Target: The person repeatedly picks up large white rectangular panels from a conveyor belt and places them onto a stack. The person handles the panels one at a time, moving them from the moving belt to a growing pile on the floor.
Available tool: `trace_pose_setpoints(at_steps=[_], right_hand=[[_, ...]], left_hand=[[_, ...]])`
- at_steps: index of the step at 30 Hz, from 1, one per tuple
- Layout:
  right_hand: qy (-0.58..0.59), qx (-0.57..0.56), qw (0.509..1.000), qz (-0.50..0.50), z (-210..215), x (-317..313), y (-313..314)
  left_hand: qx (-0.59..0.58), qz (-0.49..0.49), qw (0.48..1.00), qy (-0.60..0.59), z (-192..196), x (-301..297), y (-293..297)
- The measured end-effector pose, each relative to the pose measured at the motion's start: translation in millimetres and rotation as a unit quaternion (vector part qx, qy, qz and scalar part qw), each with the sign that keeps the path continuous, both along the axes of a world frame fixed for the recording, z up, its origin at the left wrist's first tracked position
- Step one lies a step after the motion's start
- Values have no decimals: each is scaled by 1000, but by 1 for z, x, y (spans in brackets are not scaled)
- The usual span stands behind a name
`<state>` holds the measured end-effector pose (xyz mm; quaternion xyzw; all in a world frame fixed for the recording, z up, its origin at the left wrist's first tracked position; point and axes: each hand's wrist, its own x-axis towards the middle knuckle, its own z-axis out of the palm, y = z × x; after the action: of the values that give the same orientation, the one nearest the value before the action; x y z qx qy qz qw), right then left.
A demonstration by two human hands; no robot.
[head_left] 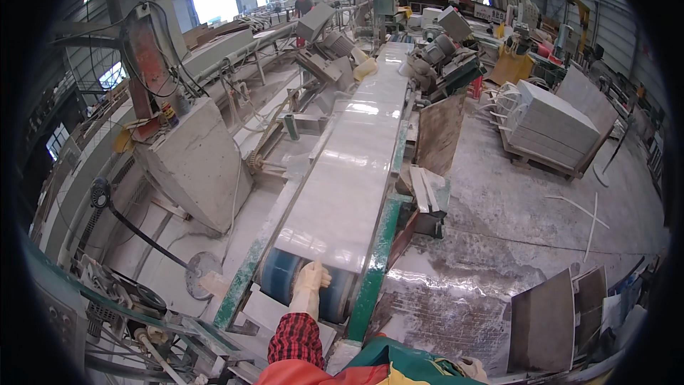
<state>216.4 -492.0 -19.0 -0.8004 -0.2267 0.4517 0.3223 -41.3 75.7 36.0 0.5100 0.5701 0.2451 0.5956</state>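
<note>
I see the pale slab [350, 182] stretching away from the blue roller [280, 272]; likely heavy, slick, brittle, best held by both side edges. Over the roller, my left hand [311, 286] curls, grip unclear; right of it, my right hand's [472, 368] state I can't tell.

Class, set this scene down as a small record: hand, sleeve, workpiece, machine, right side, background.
Left hand: at the near edge of the slab; grip unclear
Sleeve: red-and-black check
Workpiece: the slab, pale and glossy, lying along the conveyor
Machine: conveyor, blue near end, green side rails
Right side: stacked pale blocks on a pallet
Background: a person, far left
</note>
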Motion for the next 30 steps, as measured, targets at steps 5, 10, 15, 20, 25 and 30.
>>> trace_pose_setpoints(at_steps=[5,10,15,20,25,30], right_hand=[[-93,40,952,-290,0,11,-77],[-520,-273,737,-336,78,-14,-145],[-615,-410,587,-331,85,-37,-207],[-570,-379,622,-380,70,-58,-252],[-518,-341,646,-445,64,-75,-286],[-483,-288,659,-500,72,-80,-291]], left_hand=[[0,5,1000,-3,13,8,-9],[-4,19,1000,-10,12,7,-13],[23,71,995,-67,8,12,-27],[5,55,996,-69,6,17,-40],[2,5,998,-60,10,37,-43],[9,-55,993,-100,7,44,-51]])
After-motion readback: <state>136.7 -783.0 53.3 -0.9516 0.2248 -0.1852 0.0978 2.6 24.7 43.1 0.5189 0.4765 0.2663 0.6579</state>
